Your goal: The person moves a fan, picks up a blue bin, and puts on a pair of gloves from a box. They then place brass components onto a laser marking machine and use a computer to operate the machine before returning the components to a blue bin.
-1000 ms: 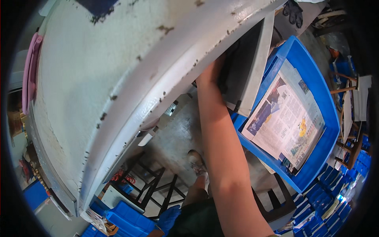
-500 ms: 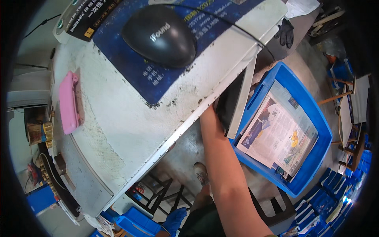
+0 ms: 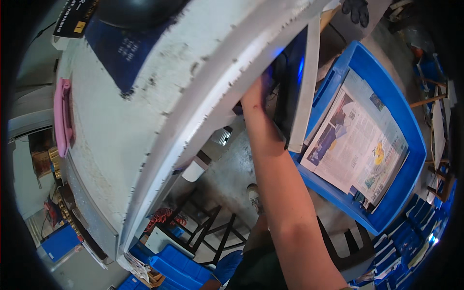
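My bare right arm (image 3: 280, 179) reaches under the edge of a worn white table (image 3: 145, 145). My right hand (image 3: 258, 91) shows only at the wrist and back, in bluish light. Its fingers are hidden in the shadow beside a dark panel with a pale edge (image 3: 297, 96), so what they touch cannot be made out. Low in the view, what looks like my left hand in a blue glove (image 3: 227, 267) hangs beside a blue plastic bin (image 3: 176, 266). Its fingers are too unclear to read.
Right of my arm, a blue crate (image 3: 411, 183) holds newspapers (image 3: 357, 140). A pink plastic piece (image 3: 63, 116), a dark blue mat (image 3: 121, 53) and a black mouse (image 3: 137, 12) lie on the table. A black glove (image 3: 356, 12) lies beyond; a black stool frame (image 3: 217, 237) stands below.
My view has tipped lower and closer to the table edge, so the mouse and mat have slid up and left. Blue light now shows around my right hand, which is still under the table.
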Tool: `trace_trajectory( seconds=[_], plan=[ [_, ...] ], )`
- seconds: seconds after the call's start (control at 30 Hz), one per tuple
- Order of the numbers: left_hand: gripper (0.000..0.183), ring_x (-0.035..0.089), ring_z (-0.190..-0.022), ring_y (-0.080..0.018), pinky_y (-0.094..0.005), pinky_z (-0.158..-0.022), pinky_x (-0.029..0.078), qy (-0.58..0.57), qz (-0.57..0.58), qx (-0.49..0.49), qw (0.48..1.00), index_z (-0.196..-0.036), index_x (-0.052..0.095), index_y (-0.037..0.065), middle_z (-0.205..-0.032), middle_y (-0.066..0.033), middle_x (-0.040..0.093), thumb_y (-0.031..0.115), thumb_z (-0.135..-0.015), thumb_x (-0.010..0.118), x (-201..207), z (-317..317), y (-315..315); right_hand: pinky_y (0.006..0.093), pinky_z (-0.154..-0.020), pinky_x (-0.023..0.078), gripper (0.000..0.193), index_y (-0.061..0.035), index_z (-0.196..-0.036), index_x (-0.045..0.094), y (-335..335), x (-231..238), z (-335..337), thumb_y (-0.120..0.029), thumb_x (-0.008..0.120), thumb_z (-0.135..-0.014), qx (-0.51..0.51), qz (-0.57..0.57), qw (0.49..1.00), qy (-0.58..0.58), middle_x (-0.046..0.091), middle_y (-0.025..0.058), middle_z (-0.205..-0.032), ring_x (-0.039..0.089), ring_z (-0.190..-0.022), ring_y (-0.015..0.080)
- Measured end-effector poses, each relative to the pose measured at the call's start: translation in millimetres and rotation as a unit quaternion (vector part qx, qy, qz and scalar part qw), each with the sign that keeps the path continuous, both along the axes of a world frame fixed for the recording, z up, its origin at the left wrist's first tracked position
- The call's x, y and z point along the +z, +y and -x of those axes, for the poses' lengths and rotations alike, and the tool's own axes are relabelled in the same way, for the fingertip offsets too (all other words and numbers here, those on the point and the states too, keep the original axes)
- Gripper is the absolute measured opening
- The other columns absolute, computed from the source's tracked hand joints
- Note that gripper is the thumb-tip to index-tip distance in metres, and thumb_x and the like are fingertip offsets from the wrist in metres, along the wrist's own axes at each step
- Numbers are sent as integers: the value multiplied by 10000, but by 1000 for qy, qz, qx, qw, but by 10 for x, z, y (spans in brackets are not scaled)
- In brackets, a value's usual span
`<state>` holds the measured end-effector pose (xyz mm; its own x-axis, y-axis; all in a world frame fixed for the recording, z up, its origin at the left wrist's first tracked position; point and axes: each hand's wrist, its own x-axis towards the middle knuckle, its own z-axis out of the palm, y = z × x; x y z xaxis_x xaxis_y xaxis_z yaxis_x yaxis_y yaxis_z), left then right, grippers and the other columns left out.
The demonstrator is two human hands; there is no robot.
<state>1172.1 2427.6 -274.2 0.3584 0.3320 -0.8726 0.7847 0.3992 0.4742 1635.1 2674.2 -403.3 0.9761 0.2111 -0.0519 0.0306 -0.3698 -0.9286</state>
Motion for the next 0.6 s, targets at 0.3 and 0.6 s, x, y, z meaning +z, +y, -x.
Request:
trace_trajectory(
  seconds=[0.3, 0.6],
  plan=[
    [327, 558, -982, -141, -270, -871, 445, 12, 125, 241, 962, -1191, 482, -10, -1136, -85, 560, 144, -904, 514, -253, 306, -19, 463, -980, 321, 748, 3, -1384, 109, 240, -418, -56, 83, 447, -722, 53, 22, 991, -120, 338, 310, -1261, 388, -1131, 457],
    [348, 509, -1092, -233, -367, -942, 411, 64, 45, 136, 988, -1215, 446, -36, -1228, -143, 493, 91, -893, 481, 28, -212, 234, 369, -965, 354, 582, -12, -1288, 351, 192, -255, 236, -202, 580, -787, 2, -25, 999, -32, 396, 224, -1283, 401, -1185, 355]
  ],
)
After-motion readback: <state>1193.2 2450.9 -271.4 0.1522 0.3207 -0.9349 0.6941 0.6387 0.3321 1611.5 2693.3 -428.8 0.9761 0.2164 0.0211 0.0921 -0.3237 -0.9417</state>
